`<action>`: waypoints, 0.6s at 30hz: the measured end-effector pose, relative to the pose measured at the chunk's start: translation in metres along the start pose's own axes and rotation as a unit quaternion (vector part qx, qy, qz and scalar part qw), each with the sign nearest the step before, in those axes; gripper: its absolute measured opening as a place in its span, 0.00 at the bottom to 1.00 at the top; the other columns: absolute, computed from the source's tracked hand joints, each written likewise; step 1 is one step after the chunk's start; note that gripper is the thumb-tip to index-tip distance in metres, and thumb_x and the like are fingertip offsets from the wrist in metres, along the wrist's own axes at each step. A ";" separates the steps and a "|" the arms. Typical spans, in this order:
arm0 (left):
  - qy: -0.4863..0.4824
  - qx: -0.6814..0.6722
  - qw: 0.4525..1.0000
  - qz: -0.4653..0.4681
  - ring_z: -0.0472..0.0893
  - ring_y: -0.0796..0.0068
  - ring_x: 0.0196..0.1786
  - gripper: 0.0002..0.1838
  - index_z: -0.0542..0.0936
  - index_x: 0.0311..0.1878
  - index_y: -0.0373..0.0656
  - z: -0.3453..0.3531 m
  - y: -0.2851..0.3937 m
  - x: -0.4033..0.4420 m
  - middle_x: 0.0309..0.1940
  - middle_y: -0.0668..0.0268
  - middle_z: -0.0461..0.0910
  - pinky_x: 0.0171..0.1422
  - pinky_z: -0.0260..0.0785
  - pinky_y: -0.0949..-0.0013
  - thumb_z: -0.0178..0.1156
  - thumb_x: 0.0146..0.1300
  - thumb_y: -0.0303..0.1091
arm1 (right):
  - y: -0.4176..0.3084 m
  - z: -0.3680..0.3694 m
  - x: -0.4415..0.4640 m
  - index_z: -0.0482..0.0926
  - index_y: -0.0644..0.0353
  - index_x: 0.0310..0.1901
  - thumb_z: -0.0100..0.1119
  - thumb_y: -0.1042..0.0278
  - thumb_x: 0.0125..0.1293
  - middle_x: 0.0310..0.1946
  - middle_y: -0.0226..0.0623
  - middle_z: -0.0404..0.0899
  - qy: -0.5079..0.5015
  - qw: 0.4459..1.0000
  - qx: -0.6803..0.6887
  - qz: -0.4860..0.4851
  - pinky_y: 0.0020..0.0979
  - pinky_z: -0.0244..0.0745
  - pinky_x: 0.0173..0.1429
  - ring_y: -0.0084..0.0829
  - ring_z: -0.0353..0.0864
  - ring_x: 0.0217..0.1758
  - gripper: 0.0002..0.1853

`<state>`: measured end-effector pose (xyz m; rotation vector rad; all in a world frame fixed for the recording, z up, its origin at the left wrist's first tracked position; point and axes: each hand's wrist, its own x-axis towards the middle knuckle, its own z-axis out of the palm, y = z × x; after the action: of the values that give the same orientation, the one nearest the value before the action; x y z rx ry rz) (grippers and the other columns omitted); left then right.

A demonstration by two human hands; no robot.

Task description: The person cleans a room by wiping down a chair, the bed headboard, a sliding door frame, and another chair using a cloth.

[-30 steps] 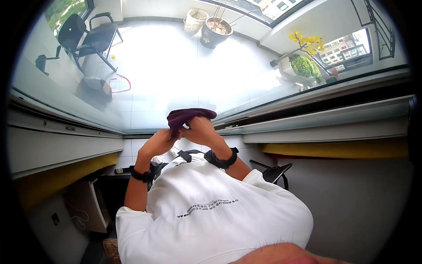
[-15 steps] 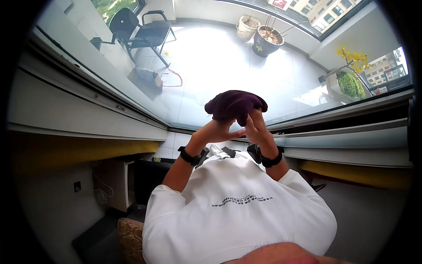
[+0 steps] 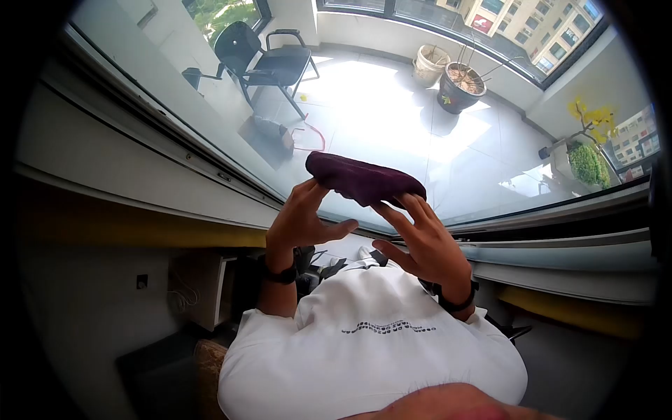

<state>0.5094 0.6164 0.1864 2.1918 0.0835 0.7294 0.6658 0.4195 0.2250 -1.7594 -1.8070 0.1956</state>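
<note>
A dark purple cloth [image 3: 367, 180], folded into a long flattened bundle, is held up between my two hands in front of the bright glass area. My left hand [image 3: 297, 213] has its fingertips at the cloth's left end, partly hidden by it, with the thumb pointing inward below. At the right end, the fingers of my right hand [image 3: 427, 241] reach onto the cloth's lower side, and its thumb is apart from them. Whether the cloth touches the glass, I cannot tell. Each wrist wears a black band.
Sliding-door tracks [image 3: 203, 164] run along the left, and a frame rail [image 3: 560, 241] along the right. Past the glass are a black chair [image 3: 280, 63], a dark plant pot [image 3: 458, 91], a pale pot [image 3: 429, 66] and a yellow-flowered plant [image 3: 595, 122]. An open cabinet [image 3: 199, 287] stands lower left.
My hands have moved apart, stretching the bunched cloth into a longer, flatter shape. The thumbs have separated. The camera view has shifted, so the balcony sits further right and lower.
</note>
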 end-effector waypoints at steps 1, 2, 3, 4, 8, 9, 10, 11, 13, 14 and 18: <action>0.038 -0.026 0.997 0.055 0.82 0.53 0.51 0.36 0.73 0.63 0.35 -0.009 0.008 0.005 0.50 0.49 0.81 0.55 0.75 0.58 0.73 0.51 0.36 | -0.001 -0.005 -0.004 0.72 0.52 0.67 0.71 0.60 0.61 0.66 0.51 0.65 0.055 0.998 -0.019 -0.036 0.49 0.70 0.68 0.53 0.70 0.67 0.32; 0.063 -0.028 0.994 0.081 0.81 0.54 0.52 0.40 0.68 0.68 0.35 -0.010 0.006 0.007 0.53 0.49 0.77 0.56 0.73 0.57 0.71 0.51 0.34 | 0.001 -0.010 -0.003 0.73 0.52 0.67 0.72 0.61 0.60 0.68 0.51 0.65 0.091 0.995 -0.003 -0.047 0.49 0.68 0.70 0.52 0.69 0.69 0.32; 0.058 -0.029 0.994 0.085 0.81 0.54 0.52 0.40 0.68 0.68 0.35 -0.007 0.006 0.008 0.53 0.49 0.77 0.56 0.73 0.57 0.71 0.51 0.34 | 0.001 -0.014 -0.005 0.73 0.51 0.67 0.72 0.62 0.60 0.69 0.51 0.64 0.126 0.990 0.017 -0.055 0.49 0.67 0.71 0.52 0.68 0.70 0.33; 0.082 -0.033 0.995 0.043 0.80 0.55 0.52 0.38 0.69 0.67 0.36 -0.002 0.005 0.009 0.54 0.50 0.77 0.57 0.72 0.56 0.71 0.52 0.34 | 0.002 -0.013 -0.002 0.75 0.52 0.64 0.72 0.65 0.59 0.68 0.49 0.67 0.137 0.990 0.017 -0.027 0.48 0.68 0.72 0.49 0.70 0.69 0.30; 0.172 0.257 0.951 0.025 0.65 0.55 0.66 0.35 0.66 0.67 0.37 0.037 -0.031 0.003 0.63 0.51 0.66 0.70 0.57 0.57 0.68 0.59 0.39 | 0.021 -0.006 -0.010 0.82 0.54 0.54 0.71 0.68 0.60 0.67 0.46 0.70 -0.022 0.996 -0.048 -0.068 0.45 0.70 0.72 0.43 0.73 0.68 0.20; 0.220 0.230 0.948 -0.013 0.61 0.54 0.70 0.38 0.62 0.70 0.37 0.036 -0.042 -0.004 0.67 0.50 0.63 0.75 0.51 0.56 0.65 0.63 0.46 | 0.026 -0.009 -0.013 0.82 0.53 0.54 0.71 0.67 0.60 0.64 0.46 0.73 0.013 0.994 -0.055 -0.099 0.44 0.71 0.72 0.44 0.72 0.69 0.19; 0.269 0.199 0.941 -0.048 0.58 0.54 0.75 0.42 0.59 0.73 0.36 0.035 -0.054 -0.011 0.71 0.49 0.59 0.79 0.45 0.56 0.62 0.67 0.53 | 0.030 -0.016 -0.023 0.82 0.52 0.54 0.71 0.66 0.60 0.66 0.46 0.71 0.066 0.989 -0.100 -0.087 0.46 0.69 0.73 0.45 0.69 0.72 0.19; 0.334 0.099 0.936 -0.050 0.57 0.54 0.76 0.43 0.57 0.74 0.35 0.022 -0.060 -0.009 0.73 0.49 0.58 0.80 0.43 0.56 0.56 0.69 0.58 | 0.038 -0.029 -0.035 0.83 0.51 0.54 0.70 0.65 0.60 0.68 0.46 0.68 0.120 0.979 -0.146 -0.078 0.48 0.67 0.74 0.46 0.65 0.74 0.19; 0.426 -0.045 0.904 0.005 0.55 0.56 0.78 0.47 0.53 0.76 0.32 -0.016 -0.078 -0.010 0.75 0.49 0.55 0.82 0.41 0.56 0.40 0.73 0.68 | 0.054 -0.058 -0.063 0.80 0.52 0.58 0.68 0.61 0.61 0.72 0.47 0.59 0.323 0.907 -0.266 -0.038 0.53 0.62 0.76 0.48 0.58 0.78 0.22; 0.436 -0.002 0.899 -0.020 0.55 0.57 0.78 0.48 0.53 0.76 0.31 -0.037 -0.080 -0.011 0.76 0.49 0.55 0.82 0.41 0.57 0.32 0.73 0.69 | 0.061 -0.074 -0.077 0.78 0.52 0.60 0.67 0.59 0.63 0.74 0.48 0.54 0.415 0.854 -0.314 -0.010 0.56 0.59 0.76 0.49 0.54 0.79 0.24; 0.455 0.161 0.872 -0.077 0.58 0.59 0.76 0.45 0.58 0.73 0.26 -0.096 -0.115 -0.013 0.74 0.45 0.59 0.81 0.43 0.60 0.25 0.77 0.65 | 0.068 -0.125 -0.110 0.67 0.57 0.69 0.56 0.47 0.69 0.73 0.52 0.51 0.513 0.702 -0.493 0.034 0.57 0.51 0.78 0.51 0.48 0.80 0.32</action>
<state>0.4681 0.7551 0.1465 1.9044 0.9007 1.6889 0.7814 0.2853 0.2578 -1.8552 -0.9261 -1.6881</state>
